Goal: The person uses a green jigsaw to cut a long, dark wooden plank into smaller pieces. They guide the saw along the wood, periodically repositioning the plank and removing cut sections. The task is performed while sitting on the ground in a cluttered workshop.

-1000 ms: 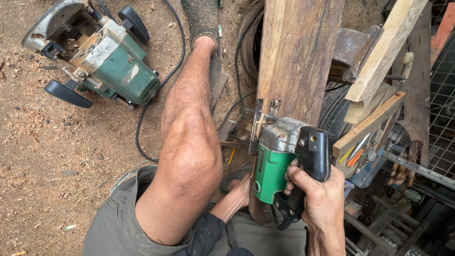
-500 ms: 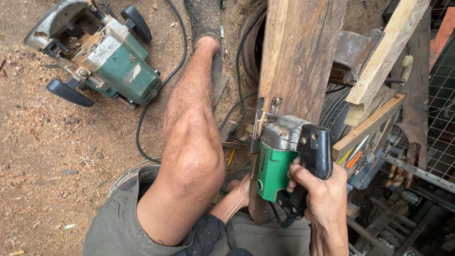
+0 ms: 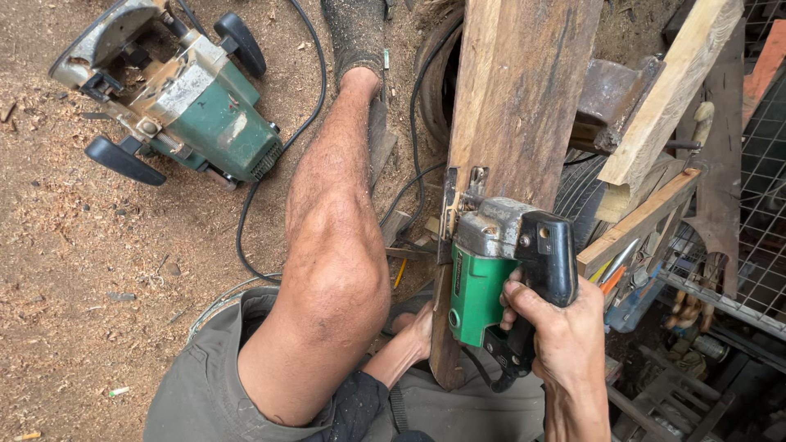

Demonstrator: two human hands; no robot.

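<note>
**Green power tool held against the near end of a weathered plank**

Green and grey power tool (image 3: 491, 270), black-handled, pressed against the right face of a long weathered plank (image 3: 520, 106), near its lower end. Metal front plate of the tool touching the plank's edge, just above the green body. Right hand (image 3: 561, 327) wrapped tight around the black handle, fingers curled fully closed on it, wrist running down out of view at the bottom edge. Left hand (image 3: 413, 327) tucked low behind the plank's near end, just beside the tool and touching the wood; mostly hidden, so impossible to tell whether open or clenched. Plank running away from the camera, up and out past the top edge of the view.

Left of the plank, a bare bent knee (image 3: 336, 270) and shin, with a grey sock (image 3: 356, 33) at the far end; grey shorts (image 3: 213, 393) below. A black cord (image 3: 246, 237) looping over the ground beside the leg. Further left, a second green machine (image 3: 176, 102) with black knob handles, lying tilted on sawdust-strewn earth (image 3: 74, 286), well apart from both hands. Right of the plank, paler timber lengths (image 3: 667, 106) leaning across, a dark metal block (image 3: 606, 98) between them and the plank, wire mesh (image 3: 753, 213) at the far right, small tools with coloured handles (image 3: 610, 274) poking up just beside the right hand.
</note>
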